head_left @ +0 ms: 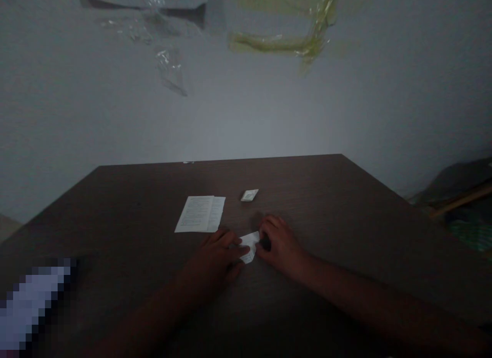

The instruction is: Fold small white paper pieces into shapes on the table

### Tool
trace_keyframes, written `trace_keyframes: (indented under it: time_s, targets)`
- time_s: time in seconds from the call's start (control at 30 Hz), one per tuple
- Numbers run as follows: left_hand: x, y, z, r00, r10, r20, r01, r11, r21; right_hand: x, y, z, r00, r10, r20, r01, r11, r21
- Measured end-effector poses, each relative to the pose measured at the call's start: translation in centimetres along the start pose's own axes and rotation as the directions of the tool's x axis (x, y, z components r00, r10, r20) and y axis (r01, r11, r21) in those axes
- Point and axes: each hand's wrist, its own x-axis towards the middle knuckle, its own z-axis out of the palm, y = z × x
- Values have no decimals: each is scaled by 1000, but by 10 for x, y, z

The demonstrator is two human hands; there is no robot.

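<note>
A small piece of white paper [249,244] with folded edges and faint print lies on the table between my hands. My left hand [221,253] holds its left side, with the thumb and fingers resting over the sheet. At the right edge, my right hand [279,245] is closed in a pinch, thumb and fingertips on the paper. Fingers cover parts of both sides. Beyond my hands sits a small folded paper piece [249,195], shaped like a diamond and apart from them. Two overlapping printed sheets [198,214] lie flat just past my left hand.
The brown wooden table [326,204] meets a pale wall [253,112] with strips of clear and yellowish tape [277,44]. A pixelated bright object [34,301] lies at the left front. Dark items and a wooden bar [461,199] are beyond the table's right edge.
</note>
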Motion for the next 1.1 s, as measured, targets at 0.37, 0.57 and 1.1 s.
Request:
trace_keyframes:
  time_s: [0.37,0.57,1.1]
  targets:
    - [0,-3,2,1000,16,-12,-16,1000,6,3,2,1,998,-5,-70,2,999,-39]
    - [0,-1,2,1000,4,1,-4,1000,8,-10,-10,2,998,-68,2,68,998,-7]
    - [-2,-2,3,1000,13,-25,-13,1000,3,-10,-16,-2,996,-50,76,48,999,24]
